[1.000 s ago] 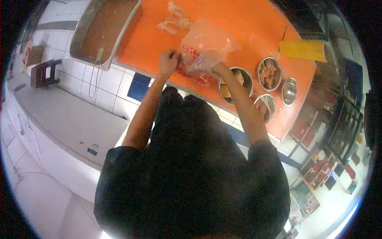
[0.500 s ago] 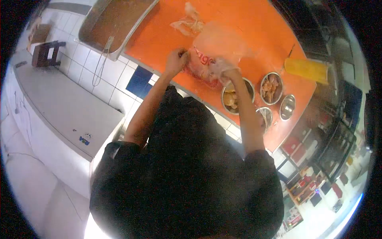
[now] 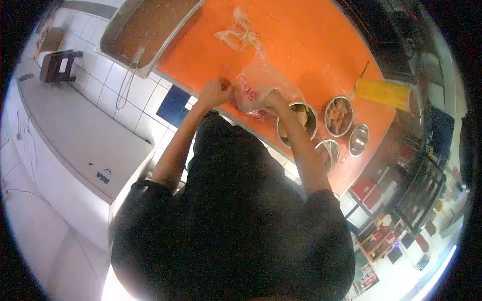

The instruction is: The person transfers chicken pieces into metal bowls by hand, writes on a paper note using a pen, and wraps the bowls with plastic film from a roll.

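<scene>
– Orange counter (image 3: 311, 55) fills the upper middle, metal sink (image 3: 150, 30) at its left end. Where's the bag?
– Clear bag (image 3: 262, 80), red print, on the counter by the near edge, between the hands.
– Grip?
– Right hand (image 3: 274, 101) closed on the bag's right side. Left hand (image 3: 218, 94) has curled fingers at the bag's left; can't tell if they pinch it.
– Nearby?
– Four metal bowls (image 3: 358, 140) to the right, one partly under the right forearm. Meat pieces (image 3: 339, 116) in one. Yellow cylinder (image 3: 384, 94) beyond them, crumpled plastic (image 3: 241, 37) beyond the bag.
</scene>
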`<move>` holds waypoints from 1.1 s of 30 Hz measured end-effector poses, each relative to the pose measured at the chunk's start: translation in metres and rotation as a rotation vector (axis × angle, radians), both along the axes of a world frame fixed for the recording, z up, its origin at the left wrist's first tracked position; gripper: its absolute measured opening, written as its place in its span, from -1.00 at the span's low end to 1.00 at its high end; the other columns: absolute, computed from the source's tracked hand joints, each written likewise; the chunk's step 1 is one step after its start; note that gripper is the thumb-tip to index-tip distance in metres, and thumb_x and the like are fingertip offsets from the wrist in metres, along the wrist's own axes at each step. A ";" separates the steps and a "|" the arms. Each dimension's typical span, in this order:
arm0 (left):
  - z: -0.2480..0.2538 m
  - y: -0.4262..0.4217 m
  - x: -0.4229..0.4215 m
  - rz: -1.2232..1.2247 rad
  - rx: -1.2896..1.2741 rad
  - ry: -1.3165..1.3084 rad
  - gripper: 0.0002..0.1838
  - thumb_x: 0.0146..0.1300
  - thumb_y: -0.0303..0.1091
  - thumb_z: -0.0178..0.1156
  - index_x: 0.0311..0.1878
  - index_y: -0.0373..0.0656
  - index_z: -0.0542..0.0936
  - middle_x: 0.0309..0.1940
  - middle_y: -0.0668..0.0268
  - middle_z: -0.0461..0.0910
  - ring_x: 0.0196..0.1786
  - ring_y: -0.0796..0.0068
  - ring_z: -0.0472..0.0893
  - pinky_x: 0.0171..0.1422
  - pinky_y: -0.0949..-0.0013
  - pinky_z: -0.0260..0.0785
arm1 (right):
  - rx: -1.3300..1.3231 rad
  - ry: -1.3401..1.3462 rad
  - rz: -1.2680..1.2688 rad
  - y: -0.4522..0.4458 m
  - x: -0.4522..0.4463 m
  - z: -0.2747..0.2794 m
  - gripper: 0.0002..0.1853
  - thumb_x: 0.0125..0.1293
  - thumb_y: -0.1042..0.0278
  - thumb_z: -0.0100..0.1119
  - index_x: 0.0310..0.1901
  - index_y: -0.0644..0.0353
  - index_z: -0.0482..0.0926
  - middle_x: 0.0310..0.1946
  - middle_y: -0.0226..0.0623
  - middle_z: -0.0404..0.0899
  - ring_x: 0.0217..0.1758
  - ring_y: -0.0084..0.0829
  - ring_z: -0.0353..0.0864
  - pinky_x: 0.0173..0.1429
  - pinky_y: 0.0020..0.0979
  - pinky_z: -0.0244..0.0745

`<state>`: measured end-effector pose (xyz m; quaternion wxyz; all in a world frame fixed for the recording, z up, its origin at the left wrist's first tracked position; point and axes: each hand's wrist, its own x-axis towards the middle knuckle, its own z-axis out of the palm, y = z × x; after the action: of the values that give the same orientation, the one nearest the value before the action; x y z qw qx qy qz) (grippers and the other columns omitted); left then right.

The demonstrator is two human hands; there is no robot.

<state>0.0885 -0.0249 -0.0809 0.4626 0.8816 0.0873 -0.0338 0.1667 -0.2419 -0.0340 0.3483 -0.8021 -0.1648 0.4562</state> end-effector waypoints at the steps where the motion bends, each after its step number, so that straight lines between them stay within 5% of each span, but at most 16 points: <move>1: 0.004 0.000 -0.002 -0.054 0.042 0.066 -0.65 0.28 -0.12 0.15 -0.31 -0.27 0.66 -0.40 0.00 0.68 -0.28 -0.03 0.70 -0.16 0.06 0.51 | -0.008 -0.035 0.012 0.000 -0.003 0.002 -0.80 0.18 0.20 0.27 -0.48 0.12 0.61 -0.56 -0.33 0.51 -0.55 -0.37 0.46 -0.47 -0.33 0.38; 9: -0.035 0.006 0.006 -0.036 -0.029 -0.021 -0.70 0.21 -0.19 0.15 -0.33 -0.27 0.68 -0.44 -0.03 0.66 -0.29 -0.01 0.70 -0.16 0.04 0.50 | -0.052 -0.179 0.058 0.007 -0.013 0.003 -0.80 0.21 0.20 0.24 -0.44 0.14 0.62 -0.52 -0.28 0.54 -0.50 -0.31 0.50 -0.41 -0.29 0.42; 11: -0.035 0.009 0.009 -0.021 -0.120 0.173 -0.69 0.23 -0.19 0.13 -0.30 -0.28 0.68 -0.41 -0.04 0.67 -0.28 0.02 0.71 -0.14 0.07 0.50 | -0.061 -0.198 0.066 0.009 -0.015 0.000 -0.79 0.21 0.20 0.23 -0.43 0.15 0.62 -0.51 -0.27 0.55 -0.48 -0.29 0.51 -0.39 -0.28 0.42; 20: 0.031 0.001 0.011 0.083 -0.314 0.209 -0.71 0.26 -0.23 0.10 -0.33 -0.28 0.65 -0.50 0.02 0.65 -0.36 0.08 0.68 -0.18 0.10 0.47 | -0.104 -0.219 0.070 -0.003 -0.018 0.007 -0.78 0.24 0.19 0.20 -0.39 0.17 0.63 -0.47 -0.21 0.58 -0.42 -0.23 0.55 -0.32 -0.24 0.46; 23: -0.020 0.005 0.016 -0.034 -0.125 0.055 -0.71 0.27 -0.22 0.12 -0.33 -0.26 0.66 -0.50 0.02 0.65 -0.39 0.12 0.69 -0.22 0.11 0.47 | -0.111 -0.232 0.067 -0.007 -0.020 0.015 -0.77 0.25 0.19 0.19 -0.38 0.18 0.64 -0.45 -0.19 0.59 -0.40 -0.21 0.57 -0.30 -0.22 0.47; 27: -0.010 0.000 0.021 0.038 -0.146 -0.013 -0.71 0.28 -0.20 0.12 -0.35 -0.24 0.67 -0.53 0.05 0.65 -0.44 0.16 0.68 -0.27 0.12 0.47 | -0.114 -0.274 0.048 -0.006 -0.025 0.024 -0.76 0.26 0.19 0.17 -0.36 0.20 0.64 -0.43 -0.16 0.60 -0.38 -0.18 0.59 -0.27 -0.20 0.49; 29: -0.032 0.002 0.024 0.063 0.050 -0.064 -0.70 0.28 -0.19 0.12 -0.37 -0.22 0.68 -0.54 0.07 0.66 -0.46 0.16 0.68 -0.30 0.12 0.47 | -0.117 -0.300 0.038 -0.004 -0.026 0.030 -0.75 0.27 0.18 0.16 -0.35 0.20 0.64 -0.42 -0.15 0.61 -0.36 -0.16 0.60 -0.25 -0.19 0.50; 33: -0.051 0.004 0.026 0.083 -0.163 0.108 -0.68 0.29 -0.17 0.12 -0.38 -0.23 0.68 -0.55 0.07 0.66 -0.44 0.15 0.69 -0.30 0.15 0.49 | -0.131 -0.366 0.013 -0.002 -0.031 0.035 -0.74 0.28 0.18 0.15 -0.34 0.22 0.65 -0.40 -0.12 0.62 -0.34 -0.13 0.62 -0.22 -0.18 0.51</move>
<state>0.1146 -0.0208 -0.1318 0.5283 0.8336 0.1457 -0.0692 0.1357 -0.2440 0.0008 0.2567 -0.8916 -0.2004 0.3147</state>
